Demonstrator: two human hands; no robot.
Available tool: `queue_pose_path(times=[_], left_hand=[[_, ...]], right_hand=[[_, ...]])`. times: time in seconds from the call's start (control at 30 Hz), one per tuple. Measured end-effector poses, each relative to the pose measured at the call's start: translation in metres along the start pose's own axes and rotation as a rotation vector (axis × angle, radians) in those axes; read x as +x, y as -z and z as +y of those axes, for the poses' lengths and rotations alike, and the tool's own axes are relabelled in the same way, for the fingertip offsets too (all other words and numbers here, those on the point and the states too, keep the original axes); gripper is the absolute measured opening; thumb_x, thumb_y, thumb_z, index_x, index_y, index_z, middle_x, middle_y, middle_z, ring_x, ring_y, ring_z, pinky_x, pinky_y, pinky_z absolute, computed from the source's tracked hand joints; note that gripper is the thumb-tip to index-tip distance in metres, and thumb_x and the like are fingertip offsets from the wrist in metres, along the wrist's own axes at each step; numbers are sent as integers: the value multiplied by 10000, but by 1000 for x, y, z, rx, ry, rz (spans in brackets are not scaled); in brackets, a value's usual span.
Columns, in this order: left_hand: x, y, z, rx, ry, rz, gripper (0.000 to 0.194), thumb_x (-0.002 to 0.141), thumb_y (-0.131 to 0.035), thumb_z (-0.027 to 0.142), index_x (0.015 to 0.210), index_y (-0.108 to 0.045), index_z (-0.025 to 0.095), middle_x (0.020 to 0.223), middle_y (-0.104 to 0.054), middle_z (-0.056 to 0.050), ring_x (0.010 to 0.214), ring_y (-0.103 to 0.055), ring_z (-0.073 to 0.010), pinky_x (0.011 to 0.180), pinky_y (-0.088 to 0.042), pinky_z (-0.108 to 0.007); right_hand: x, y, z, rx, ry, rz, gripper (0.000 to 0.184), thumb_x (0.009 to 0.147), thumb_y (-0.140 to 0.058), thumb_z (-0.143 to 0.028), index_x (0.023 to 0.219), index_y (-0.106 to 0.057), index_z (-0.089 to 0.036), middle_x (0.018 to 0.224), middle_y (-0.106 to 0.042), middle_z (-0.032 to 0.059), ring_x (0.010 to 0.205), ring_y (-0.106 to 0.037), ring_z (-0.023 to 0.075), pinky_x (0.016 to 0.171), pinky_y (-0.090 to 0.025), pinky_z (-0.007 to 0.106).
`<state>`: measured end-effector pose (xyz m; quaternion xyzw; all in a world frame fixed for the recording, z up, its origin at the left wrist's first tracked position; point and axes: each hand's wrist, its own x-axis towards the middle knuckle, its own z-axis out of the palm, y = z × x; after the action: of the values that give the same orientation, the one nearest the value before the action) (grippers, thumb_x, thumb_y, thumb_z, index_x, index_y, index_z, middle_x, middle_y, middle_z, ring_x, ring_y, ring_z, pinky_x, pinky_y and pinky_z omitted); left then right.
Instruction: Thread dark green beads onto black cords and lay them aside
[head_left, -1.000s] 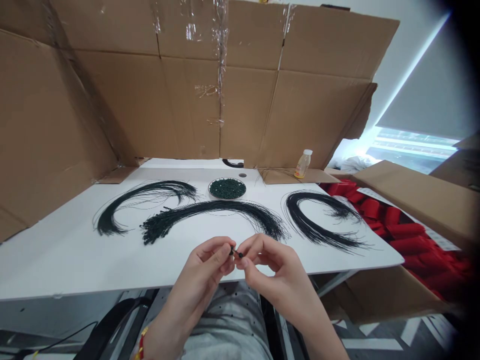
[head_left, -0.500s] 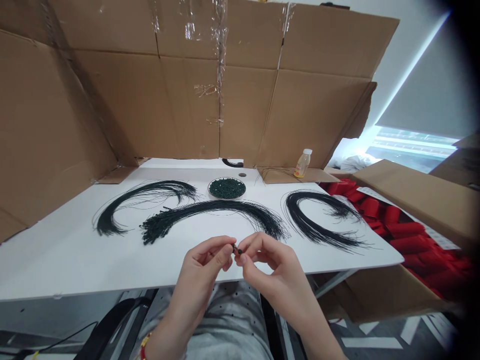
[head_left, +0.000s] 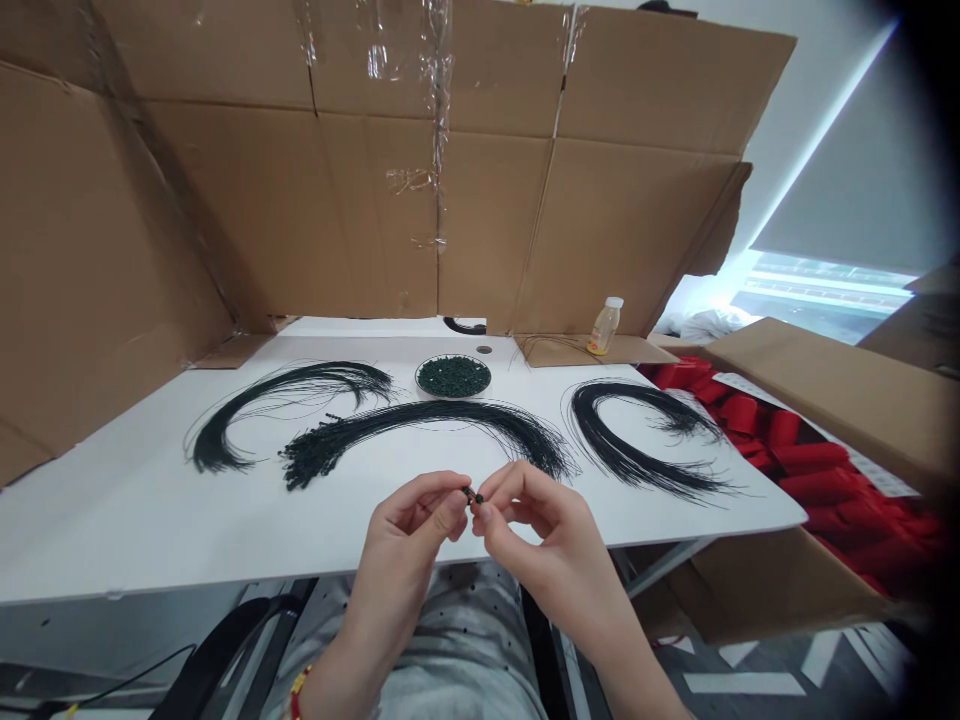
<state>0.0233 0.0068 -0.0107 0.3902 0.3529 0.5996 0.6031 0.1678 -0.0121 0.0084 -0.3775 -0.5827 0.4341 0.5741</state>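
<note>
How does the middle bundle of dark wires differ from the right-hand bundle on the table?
The middle wire bundle has knobbly small tips crowded at its left end, while the right wire bundle shows only fine, loose ends. The middle wire bundle lies in a long, shallow arc; the right wire bundle curls into a tighter C, open to the right. Both are thin, dark wires lying on the white table.
</note>
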Motion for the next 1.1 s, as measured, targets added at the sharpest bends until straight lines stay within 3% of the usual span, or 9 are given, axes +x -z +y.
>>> queue_pose_path(times=[0.5, 0.77, 1.1], left_hand=[[1, -4, 0, -140, 80, -27, 223, 645, -970, 363, 793, -859, 238, 596, -670, 37, 574, -590, -48, 632, -516, -118], [4, -2, -1, -197, 141, -3, 194, 666, -964, 313, 799, -859, 219, 710, -783, -10, 680, -731, -87, 731, -580, -122], [1, -3, 6, -195, 143, -46, 201, 666, -966, 306, 807, -859, 210, 711, -782, -17, 685, -727, -89, 732, -585, -126]], right_hand=[[3, -4, -1, -61, 36, 8, 160, 851, -635, -142, 730, -557, -211, 763, -649, -15, 714, -661, 162, 704, -560, 300], [3, -3, 4, -205, 133, 71, 147, 870, -634, -141, 754, -575, -210, 753, -649, -28, 719, -630, 125, 699, -547, 238], [2, -3, 1, -218, 130, 37, 144, 873, -620, -131, 766, -566, -212, 772, -659, -22, 739, -638, 136, 710, -557, 255]])
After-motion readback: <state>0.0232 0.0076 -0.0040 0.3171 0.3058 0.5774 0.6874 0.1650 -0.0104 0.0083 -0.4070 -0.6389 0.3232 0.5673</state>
